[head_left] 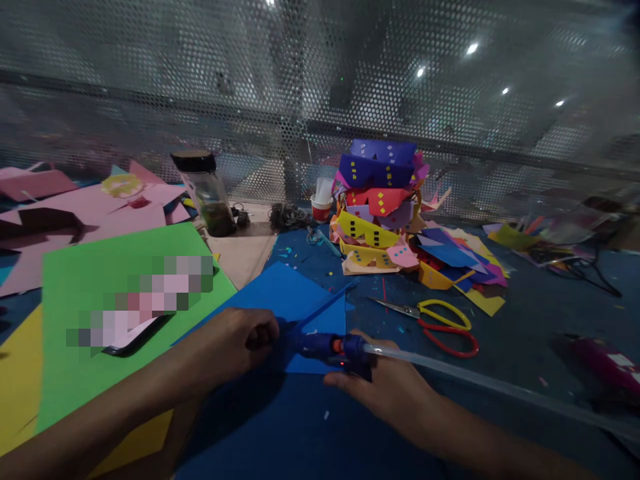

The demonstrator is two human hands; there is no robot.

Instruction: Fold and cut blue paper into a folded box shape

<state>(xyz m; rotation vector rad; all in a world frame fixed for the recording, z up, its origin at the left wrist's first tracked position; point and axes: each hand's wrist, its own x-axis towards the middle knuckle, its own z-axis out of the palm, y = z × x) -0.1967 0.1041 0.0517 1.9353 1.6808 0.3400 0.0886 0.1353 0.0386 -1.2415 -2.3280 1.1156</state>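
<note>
Forearms [130, 403] span a blue tabletop [300, 440] before perforated screening [240, 107], right fingers [346, 382] gripping a glue gun [317, 345], left fingers [267, 321] curled, hold unclear.

Found phone [150, 307] largely obscured by pixelation. Could not verify contents of curled left hand [247, 340]. Noted clear glue stick [470, 376] and blurred purple object [607, 360] cut off by right edge.

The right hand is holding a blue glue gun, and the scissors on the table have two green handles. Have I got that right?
Nearly. The handles of the scissors are not green: the head view shows one yellow and one red. The right hand is indeed holding a blue glue gun, and the scissors do lie on the table.
</note>
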